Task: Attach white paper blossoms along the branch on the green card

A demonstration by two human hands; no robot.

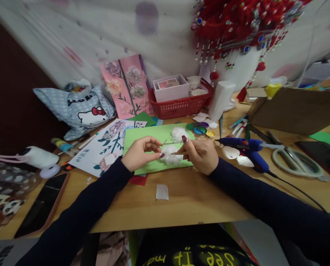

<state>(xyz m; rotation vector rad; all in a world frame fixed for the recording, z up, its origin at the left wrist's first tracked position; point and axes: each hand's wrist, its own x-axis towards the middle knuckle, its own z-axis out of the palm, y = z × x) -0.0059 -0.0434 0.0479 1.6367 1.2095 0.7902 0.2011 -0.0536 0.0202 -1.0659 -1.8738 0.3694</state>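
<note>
White petals [172, 159] seemed mid-arranging: at their three o'clock, the right hand [202, 157] gripped a slim stick [178, 153]; whether the left hand [139, 152], at nine, pinched anything, I couldn't tell; delicacy seemed needed next.

decent strip of bare wooden surface [198, 203] between lime green card [153, 130] and near edge, one white paper square [162, 192] in it, blue glue gun [244, 144] plus pale-handled metal scissors [290, 152] clogging the right, pink-edged black phone [43, 207] hogging the left, red plastic basket [178, 108] blocking the back
</note>
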